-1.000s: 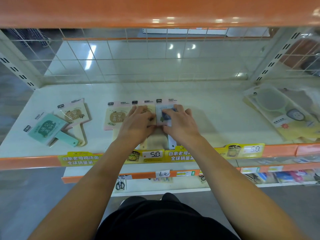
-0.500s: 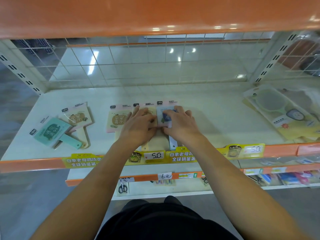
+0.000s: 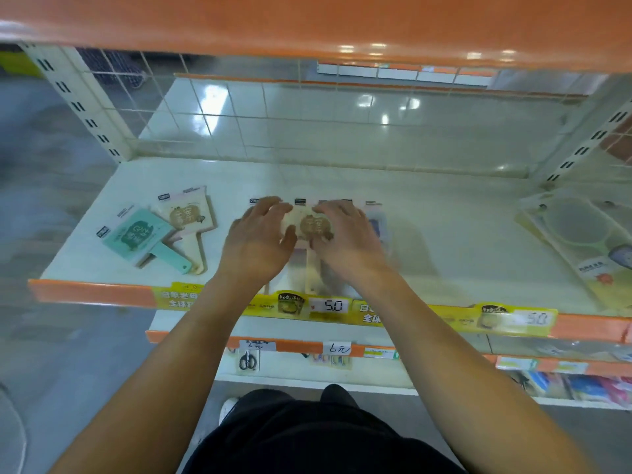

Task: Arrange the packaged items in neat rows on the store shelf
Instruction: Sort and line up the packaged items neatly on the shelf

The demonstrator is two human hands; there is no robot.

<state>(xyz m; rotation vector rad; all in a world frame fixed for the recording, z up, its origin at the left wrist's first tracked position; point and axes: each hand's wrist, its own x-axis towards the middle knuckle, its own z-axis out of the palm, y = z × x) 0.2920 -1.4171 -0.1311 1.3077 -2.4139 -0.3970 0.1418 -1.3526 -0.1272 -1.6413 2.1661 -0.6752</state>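
Several flat paddle-shaped packs lie in a row at the middle of the white shelf (image 3: 444, 241). My left hand (image 3: 256, 242) hovers over the left pack of the row, fingers relaxed and spread. Fingers extended, my right hand (image 3: 349, 242) lies on the packs beside it. Between the hands shows a beige pack with a brown label (image 3: 313, 225). A blue pack (image 3: 376, 229) peeks out to the right of my right hand. At the shelf's left, a teal pack (image 3: 138, 236) lies askew, overlapping another beige pack (image 3: 189, 217).
Larger packs with round green items (image 3: 581, 241) are stacked at the shelf's right end. Yellow price strips (image 3: 328, 306) line the orange front edge. A wire mesh (image 3: 307, 107) closes the back. Scissors (image 3: 248, 360) hang on the lower shelf. An orange shelf (image 3: 307, 25) sits overhead.
My hands have drawn slightly apart, uncovering the beige pack with the brown label between them. My left hand has lifted and shifted left. The camera has swung a little.
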